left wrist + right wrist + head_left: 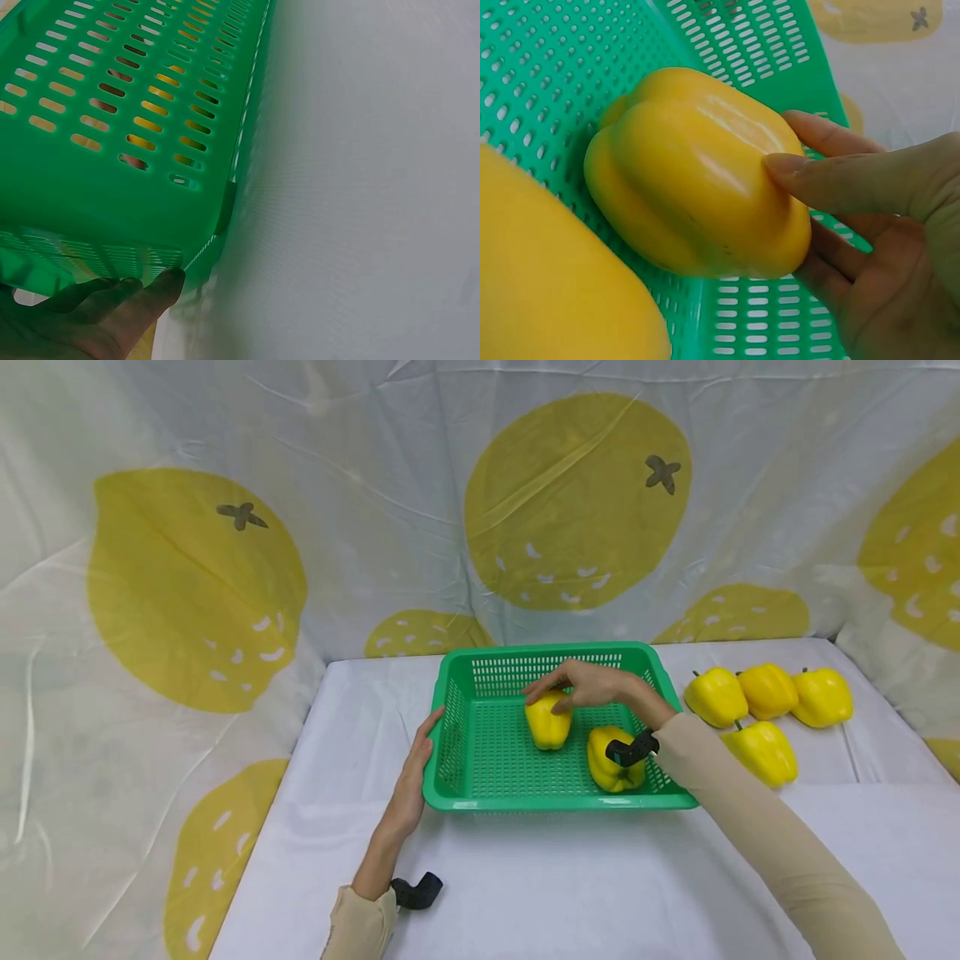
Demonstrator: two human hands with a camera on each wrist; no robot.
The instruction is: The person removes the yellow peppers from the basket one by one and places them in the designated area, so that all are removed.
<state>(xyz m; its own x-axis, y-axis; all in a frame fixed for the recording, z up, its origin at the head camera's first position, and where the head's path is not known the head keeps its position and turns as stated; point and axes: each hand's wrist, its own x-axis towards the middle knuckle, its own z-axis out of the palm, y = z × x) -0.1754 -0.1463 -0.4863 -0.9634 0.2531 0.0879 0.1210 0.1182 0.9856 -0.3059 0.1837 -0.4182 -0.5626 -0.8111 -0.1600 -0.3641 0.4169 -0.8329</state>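
Observation:
In the head view a green plastic basket (558,804) with slotted walls stands on the table. My right hand (592,683) reaches into it and grips a yellow bell pepper (551,728), thumb on one side and fingers on the other, as the right wrist view also shows. Another yellow bell pepper (613,778) lies inside at the right, partly hidden by the black wrist device. Against the basket's left outer wall, my left hand (408,787) rests with its fingers extended; in the left wrist view the fingertips (171,282) touch the wall near a corner.
Several yellow bell peppers (765,752) sit together on the white tablecloth (525,885), right of the basket. Behind the table hangs a pale curtain (375,527) printed with large lemons. My right forearm crosses above the basket's right rim.

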